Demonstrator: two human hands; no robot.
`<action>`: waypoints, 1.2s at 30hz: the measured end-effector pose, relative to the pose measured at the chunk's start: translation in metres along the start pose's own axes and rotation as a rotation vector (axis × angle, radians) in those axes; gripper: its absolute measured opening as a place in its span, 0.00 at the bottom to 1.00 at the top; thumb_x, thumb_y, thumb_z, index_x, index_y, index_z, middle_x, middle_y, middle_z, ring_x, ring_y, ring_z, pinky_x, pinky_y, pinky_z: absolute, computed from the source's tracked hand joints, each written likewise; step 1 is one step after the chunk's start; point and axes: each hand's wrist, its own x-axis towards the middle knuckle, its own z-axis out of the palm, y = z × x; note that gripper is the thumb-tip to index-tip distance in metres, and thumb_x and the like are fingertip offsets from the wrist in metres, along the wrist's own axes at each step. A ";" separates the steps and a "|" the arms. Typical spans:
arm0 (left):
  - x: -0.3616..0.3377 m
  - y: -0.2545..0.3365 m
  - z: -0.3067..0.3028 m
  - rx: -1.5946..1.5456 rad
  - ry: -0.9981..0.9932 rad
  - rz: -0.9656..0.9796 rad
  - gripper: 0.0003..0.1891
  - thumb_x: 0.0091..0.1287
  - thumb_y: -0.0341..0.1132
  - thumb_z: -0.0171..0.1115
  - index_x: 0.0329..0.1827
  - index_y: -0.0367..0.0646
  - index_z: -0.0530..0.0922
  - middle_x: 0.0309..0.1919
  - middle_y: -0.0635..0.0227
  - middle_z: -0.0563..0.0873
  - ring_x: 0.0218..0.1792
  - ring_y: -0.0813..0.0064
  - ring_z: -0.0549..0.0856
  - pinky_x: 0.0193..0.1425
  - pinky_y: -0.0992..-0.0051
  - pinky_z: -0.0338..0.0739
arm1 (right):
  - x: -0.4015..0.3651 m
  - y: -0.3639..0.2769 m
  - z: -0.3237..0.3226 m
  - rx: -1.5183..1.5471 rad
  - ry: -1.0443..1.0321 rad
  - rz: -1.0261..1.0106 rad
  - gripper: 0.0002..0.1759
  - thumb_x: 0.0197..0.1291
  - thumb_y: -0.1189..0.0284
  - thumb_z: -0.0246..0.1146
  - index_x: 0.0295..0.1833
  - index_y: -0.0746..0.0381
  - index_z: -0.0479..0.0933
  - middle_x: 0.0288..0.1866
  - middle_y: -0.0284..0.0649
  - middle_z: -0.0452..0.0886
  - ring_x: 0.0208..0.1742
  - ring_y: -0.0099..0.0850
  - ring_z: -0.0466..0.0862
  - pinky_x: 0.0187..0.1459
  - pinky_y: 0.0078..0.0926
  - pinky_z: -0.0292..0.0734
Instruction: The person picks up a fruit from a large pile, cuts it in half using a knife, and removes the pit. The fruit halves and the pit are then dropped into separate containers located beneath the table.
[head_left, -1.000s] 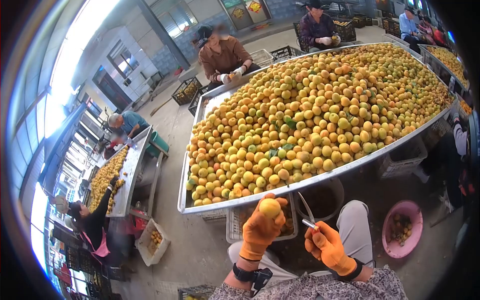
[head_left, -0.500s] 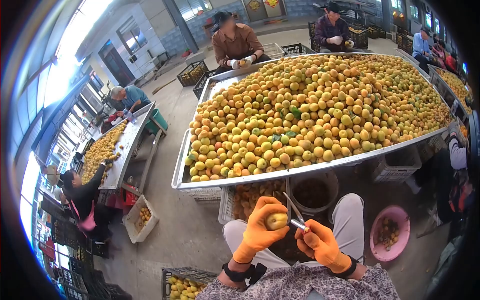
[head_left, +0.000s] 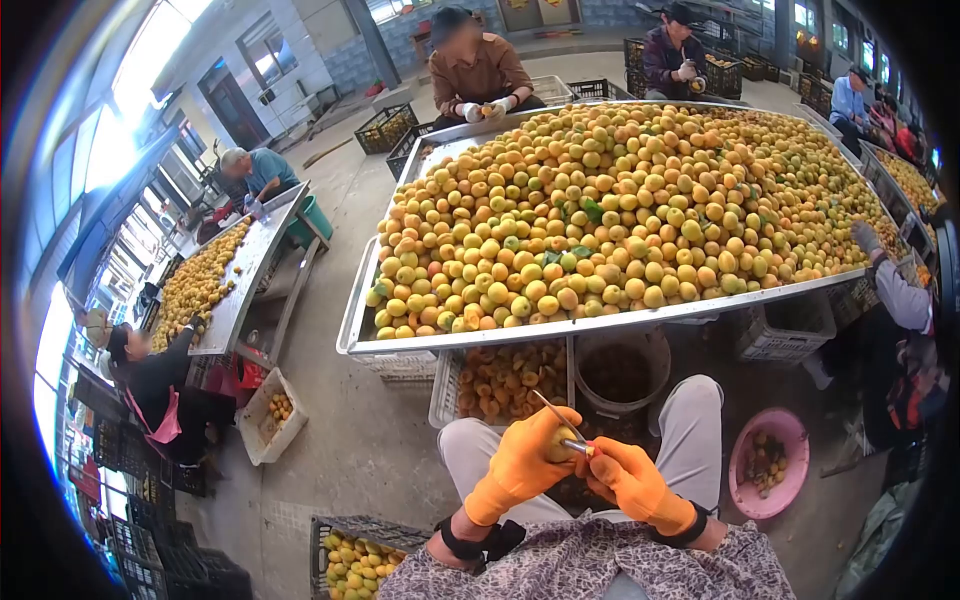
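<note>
My left hand [head_left: 520,465], in an orange glove, is closed around a yellow apricot [head_left: 558,446] above my lap. My right hand [head_left: 642,488], gloved alike, grips a metal cutting tool [head_left: 551,407] with a thin curved blade, a short silver part and a bit of red by the fingers. The silver part lies against the apricot, while the blade points up and left past it. Both hands nearly meet. Just beyond them, a white crate [head_left: 446,392] holds opened apricot halves [head_left: 513,378].
A metal-rimmed table [head_left: 600,322] bears a large heap of apricots [head_left: 600,220]. Under it stands a bucket [head_left: 662,352]. A pink basin [head_left: 740,480] sits right, a black crate of apricots [head_left: 318,560] lower left. A co-worker [head_left: 480,75] sits across the table; others work around.
My hands have come together, bringing the tool's silver part against the apricot. The view has shifted slightly. At right, another person's gloved hand now reaches to the heap's edge.
</note>
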 end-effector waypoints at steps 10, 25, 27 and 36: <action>-0.006 -0.015 0.014 0.280 0.083 0.147 0.19 0.48 0.28 0.75 0.42 0.45 0.76 0.32 0.64 0.83 0.34 0.55 0.84 0.36 0.63 0.77 | -0.002 0.017 -0.002 -0.381 0.055 -0.042 0.20 0.75 0.58 0.53 0.38 0.66 0.72 0.19 0.40 0.71 0.21 0.27 0.68 0.26 0.30 0.65; 0.002 -0.023 0.012 -0.716 -0.122 -0.231 0.24 0.65 0.38 0.69 0.61 0.42 0.71 0.46 0.68 0.82 0.44 0.77 0.81 0.49 0.75 0.78 | 0.012 0.046 -0.025 0.427 0.012 0.131 0.24 0.74 0.49 0.49 0.31 0.56 0.66 0.19 0.23 0.60 0.15 0.14 0.57 0.16 0.15 0.47; -0.005 -0.023 0.028 -0.920 -0.054 -0.269 0.29 0.68 0.51 0.64 0.62 0.40 0.69 0.47 0.67 0.81 0.46 0.77 0.80 0.49 0.79 0.76 | 0.010 0.038 -0.021 0.422 0.029 0.139 0.25 0.73 0.48 0.50 0.31 0.56 0.66 0.18 0.23 0.59 0.14 0.14 0.56 0.16 0.15 0.47; -0.004 -0.025 0.024 -0.970 -0.150 -0.264 0.30 0.69 0.57 0.60 0.61 0.41 0.69 0.43 0.66 0.80 0.33 0.81 0.73 0.37 0.81 0.69 | 0.001 0.027 -0.042 0.930 -0.375 0.516 0.29 0.71 0.41 0.46 0.27 0.53 0.60 0.15 0.24 0.56 0.11 0.16 0.52 0.14 0.18 0.45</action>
